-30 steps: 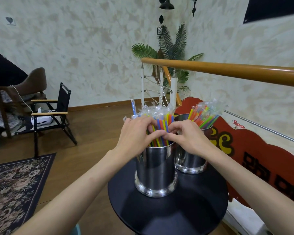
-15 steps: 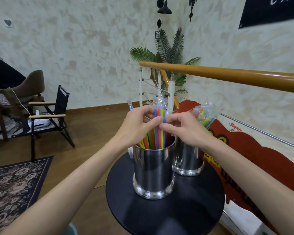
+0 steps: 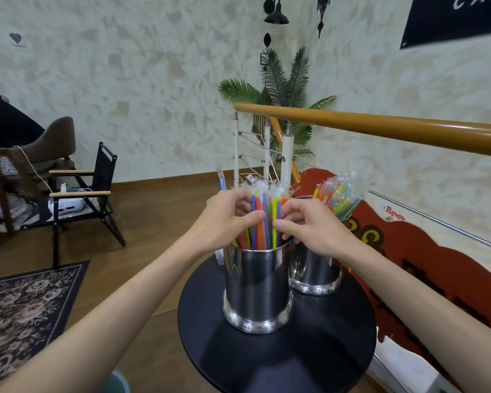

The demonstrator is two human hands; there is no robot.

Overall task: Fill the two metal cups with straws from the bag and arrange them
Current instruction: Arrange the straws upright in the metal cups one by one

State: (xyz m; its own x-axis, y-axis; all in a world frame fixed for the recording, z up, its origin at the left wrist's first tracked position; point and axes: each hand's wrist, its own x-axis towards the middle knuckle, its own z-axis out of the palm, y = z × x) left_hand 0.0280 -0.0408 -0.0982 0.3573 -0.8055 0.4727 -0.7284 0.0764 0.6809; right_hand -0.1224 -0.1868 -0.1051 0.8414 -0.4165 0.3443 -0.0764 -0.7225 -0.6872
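Lifted higher than before, both hands (image 3: 227, 219) (image 3: 309, 225) clamp the straws (image 3: 264, 219) upright, squaring them in the near cup (image 3: 257, 287), second cup (image 3: 315, 273) at 2 o'clock.

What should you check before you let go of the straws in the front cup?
1. Both hands on the bundle: ok. Left hand and right hand pinch the wrapped straws.
2. Straws standing inside the front metal cup: ok, roughly upright.
3. One blue straw sticks out left, apart from the bundle: not ok.
4. Front cup flat on the round black table: ok.
5. Back metal cup filled: ok, its straws lean right.
6. Bag empty: cannot tell, no bag identifiable.
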